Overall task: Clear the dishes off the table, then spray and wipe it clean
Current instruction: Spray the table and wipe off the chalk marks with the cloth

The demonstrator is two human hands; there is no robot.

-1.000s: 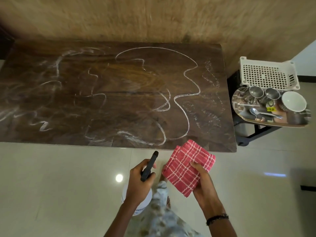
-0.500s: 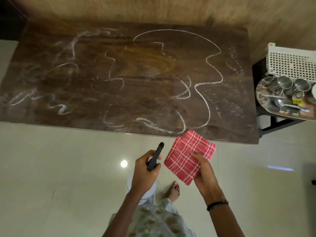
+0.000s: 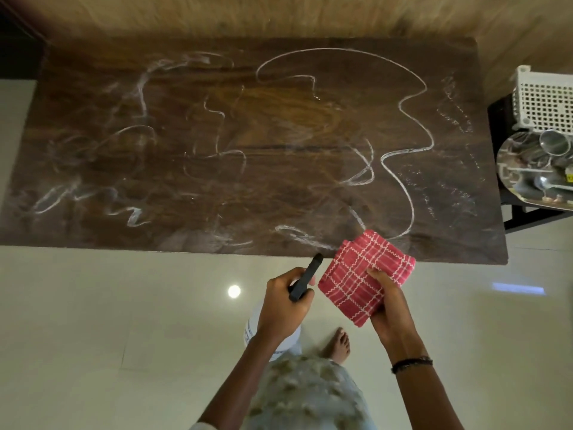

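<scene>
The dark wooden table [image 3: 310, 156] carries no dishes; white squiggly lines and smears cover its top. My left hand [image 3: 283, 301] grips a white spray bottle [image 3: 257, 328] by its black nozzle head [image 3: 305, 277], which points toward the table's near edge. My right hand [image 3: 387, 305] holds a folded red checked cloth [image 3: 362, 274], whose far corner overlaps the table's near edge. Both hands are in front of the table, over the floor.
At the right, a side stand holds a round metal tray [image 3: 511, 193] with steel cups and a spoon, and a white perforated basket [image 3: 542, 100] behind it. A wooden wall runs behind the table. Glossy pale floor tiles and my bare foot [image 3: 339, 344] lie below.
My view has shifted left, so the side tray sits further toward the right edge. Both hands keep their hold on bottle and cloth, and stay close to the table's near edge.
</scene>
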